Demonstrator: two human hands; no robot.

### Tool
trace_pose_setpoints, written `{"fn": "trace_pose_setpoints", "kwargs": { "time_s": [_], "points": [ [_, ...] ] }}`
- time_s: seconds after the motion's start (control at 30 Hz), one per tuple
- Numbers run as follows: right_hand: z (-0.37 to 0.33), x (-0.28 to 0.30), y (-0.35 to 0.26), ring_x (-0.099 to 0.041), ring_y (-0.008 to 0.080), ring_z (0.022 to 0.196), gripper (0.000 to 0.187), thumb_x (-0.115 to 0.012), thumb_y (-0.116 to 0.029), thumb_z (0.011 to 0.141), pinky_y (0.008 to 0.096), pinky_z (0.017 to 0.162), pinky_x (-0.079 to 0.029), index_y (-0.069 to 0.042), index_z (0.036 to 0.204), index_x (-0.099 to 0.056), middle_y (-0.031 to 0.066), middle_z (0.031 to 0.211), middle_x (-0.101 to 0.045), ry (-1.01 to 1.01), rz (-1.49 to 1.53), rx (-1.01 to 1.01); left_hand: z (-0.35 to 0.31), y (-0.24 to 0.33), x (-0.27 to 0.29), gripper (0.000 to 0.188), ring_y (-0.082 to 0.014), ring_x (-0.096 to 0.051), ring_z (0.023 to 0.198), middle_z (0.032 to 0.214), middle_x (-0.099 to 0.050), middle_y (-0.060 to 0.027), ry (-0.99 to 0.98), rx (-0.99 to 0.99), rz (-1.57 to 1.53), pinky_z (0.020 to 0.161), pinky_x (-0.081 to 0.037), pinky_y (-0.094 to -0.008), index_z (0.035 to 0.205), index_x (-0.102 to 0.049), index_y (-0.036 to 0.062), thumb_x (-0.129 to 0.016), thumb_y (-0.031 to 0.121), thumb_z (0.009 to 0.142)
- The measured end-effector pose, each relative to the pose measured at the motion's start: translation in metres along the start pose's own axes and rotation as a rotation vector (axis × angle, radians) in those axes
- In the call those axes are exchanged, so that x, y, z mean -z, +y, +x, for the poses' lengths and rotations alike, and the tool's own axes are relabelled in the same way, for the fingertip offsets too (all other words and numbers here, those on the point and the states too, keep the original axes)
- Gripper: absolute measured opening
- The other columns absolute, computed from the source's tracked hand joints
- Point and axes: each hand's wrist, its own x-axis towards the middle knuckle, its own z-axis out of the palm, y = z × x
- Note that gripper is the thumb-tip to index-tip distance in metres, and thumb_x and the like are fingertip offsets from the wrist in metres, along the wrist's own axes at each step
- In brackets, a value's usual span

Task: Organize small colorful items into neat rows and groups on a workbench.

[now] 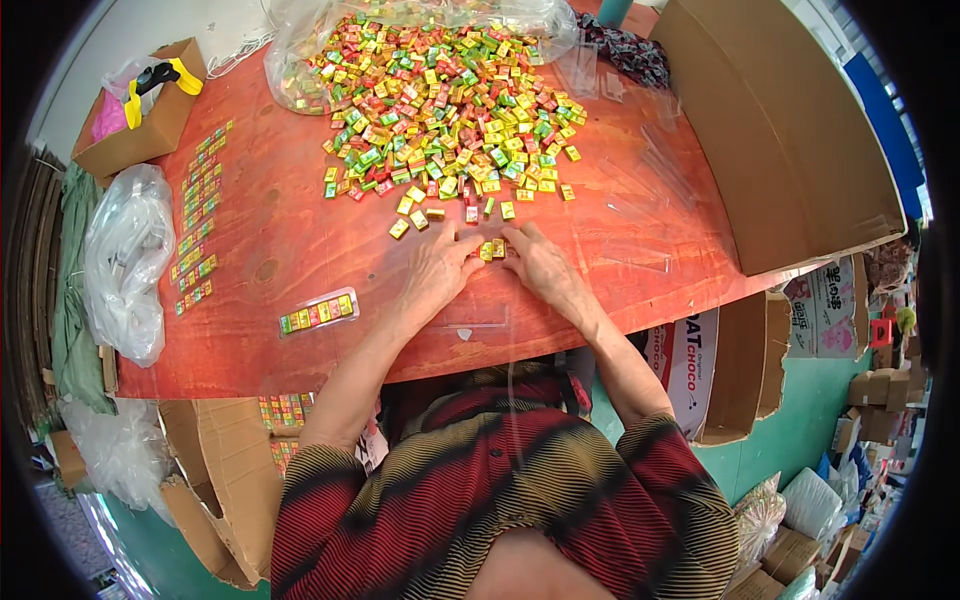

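Two small yellow boxes [492,250] sit side by side on the red table, flanked by my fingers. My left hand [437,266] presses them from the left with thumb and index finger, while my right hand [543,264] closes in from the right. Just beyond my fingertips lie a few loose small boxes, among them a red one [472,213] and a yellow one [508,210]. Farther back spreads a big heap of small red, yellow, green and orange boxes [450,110]. Left of my left forearm lies a clear plastic tray [354,293] with a row of small boxes in it.
Rows of small boxes [200,200] line the table's left side, beside a clear plastic bag [128,265]. An open carton [150,130] stands back left. Clear plastic pieces [665,165] lie at right, near a tall cardboard box [780,130]. Below the edge are opened cartons [235,470].
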Motion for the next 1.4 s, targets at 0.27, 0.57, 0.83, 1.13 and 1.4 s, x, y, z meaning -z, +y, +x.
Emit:
{"fn": "trace_pose_setpoints", "kwargs": {
  "time_s": [0.27, 0.57, 0.83, 1.13, 1.4],
  "points": [
    [0.000, 0.009, -0.008, -0.054, 0.0363, 0.090, 0.046, -0.064, -0.010, 0.073, 0.0410, 0.074, -0.046, -0.004, 0.116, -0.047, 0.0176, 0.101, -0.049, -0.023, 0.038, 0.002, -0.002, 0.005, 0.015, 0.043, -0.0313, -0.052, 0.088, 0.096, -0.048, -0.0115, -0.073, 0.125, -0.114, 0.074, -0.043, -0.0395, 0.112, -0.055, 0.0091, -0.068, 0.015, 0.071],
    [0.010, -0.019, -0.005, -0.054, 0.0358, 0.094, 0.038, -0.061, -0.007, 0.075, 0.0397, 0.075, -0.047, -0.005, 0.112, -0.050, 0.0162, 0.110, -0.050, 0.054, -0.017, 0.198, -0.007, -0.024, 0.013, 0.038, -0.0339, -0.053, 0.095, 0.103, -0.048, -0.0158, -0.053, -0.043, -0.111, 0.078, -0.044, -0.0393, 0.107, -0.056, 0.0027, -0.067, 0.007, 0.071],
    [0.024, -0.010, -0.020, -0.056, 0.0357, 0.087, 0.032, -0.061, -0.010, 0.076, 0.0401, 0.070, -0.048, -0.005, 0.107, -0.052, 0.0183, 0.102, -0.053, -0.013, 0.104, 0.251, -0.019, -0.012, 0.025, 0.042, -0.0338, -0.053, 0.093, 0.101, -0.049, -0.0154, -0.012, 0.072, -0.080, 0.076, -0.045, -0.0412, 0.108, -0.059, 0.0096, -0.071, 0.016, 0.068],
    [0.054, -0.019, 0.005, -0.057, 0.0349, 0.076, 0.021, -0.058, -0.006, 0.075, 0.0423, 0.063, -0.048, -0.004, 0.095, -0.054, 0.0143, 0.088, -0.054, 0.246, -0.202, 0.185, -0.017, -0.018, 0.010, 0.034, -0.0301, -0.054, 0.084, 0.095, -0.049, -0.0147, 0.091, 0.022, -0.058, 0.071, -0.046, -0.0397, 0.098, -0.064, 0.0092, -0.072, 0.017, 0.066],
    [0.015, 0.007, -0.004, -0.055, 0.0341, 0.088, 0.034, -0.058, -0.002, 0.071, 0.0413, 0.071, -0.047, -0.004, 0.104, -0.051, 0.0153, 0.093, -0.054, -0.066, -0.186, 0.224, -0.017, -0.011, 0.028, 0.046, -0.0329, -0.053, 0.094, 0.106, -0.048, -0.0154, -0.020, 0.089, -0.078, 0.077, -0.045, -0.0404, 0.112, -0.055, 0.0083, -0.070, 0.014, 0.069]
  ]
}}
